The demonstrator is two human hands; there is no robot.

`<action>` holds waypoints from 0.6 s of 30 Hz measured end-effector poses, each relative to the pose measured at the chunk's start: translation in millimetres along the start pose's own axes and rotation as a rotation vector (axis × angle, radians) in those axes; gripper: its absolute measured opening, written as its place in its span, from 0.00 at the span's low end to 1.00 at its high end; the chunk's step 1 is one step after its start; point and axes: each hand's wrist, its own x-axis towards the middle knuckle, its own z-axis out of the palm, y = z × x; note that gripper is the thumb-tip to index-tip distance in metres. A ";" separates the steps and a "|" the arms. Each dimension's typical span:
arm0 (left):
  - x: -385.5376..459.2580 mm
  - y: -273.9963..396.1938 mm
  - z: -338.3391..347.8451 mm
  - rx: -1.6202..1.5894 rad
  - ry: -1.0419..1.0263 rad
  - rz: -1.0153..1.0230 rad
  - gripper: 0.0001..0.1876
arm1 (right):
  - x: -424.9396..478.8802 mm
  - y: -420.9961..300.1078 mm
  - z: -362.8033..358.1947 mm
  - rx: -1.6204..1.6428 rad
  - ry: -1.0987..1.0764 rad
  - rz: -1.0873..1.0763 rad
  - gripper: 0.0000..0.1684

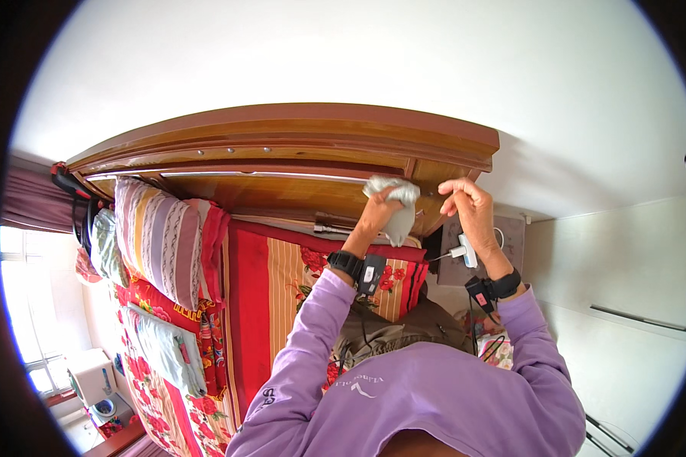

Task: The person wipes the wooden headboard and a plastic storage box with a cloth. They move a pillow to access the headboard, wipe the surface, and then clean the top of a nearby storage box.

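My left hand [378, 212] grips a crumpled pale grey cloth [401, 220] in front of the wooden headboard [297, 191]. Part of the cloth bunches above my thumb, and the rest hangs below. To the right, my right hand [470, 208] is raised near the headboard's right end, fingers bent and apart, with nothing seen in it. Beneath my left forearm lies a bed cover [274, 274] with red and tan stripes and red flowers. Below my right hand a white power strip [467, 251] with a plug in it rests on a bedside table [509, 245].
A striped pillow [160, 240] leans at the headboard's left end. Folded light blue fabric [166, 345] lies on the bed. A cable runs from the power strip towards the bed. White wall [343, 51] rises behind the headboard; a bright window [28, 285] stands far left.
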 end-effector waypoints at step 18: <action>-101.8 -25.2 -25.2 -0.886 -0.130 0.046 0.32 | -12.5 39.9 74.0 0.869 -0.363 0.630 0.24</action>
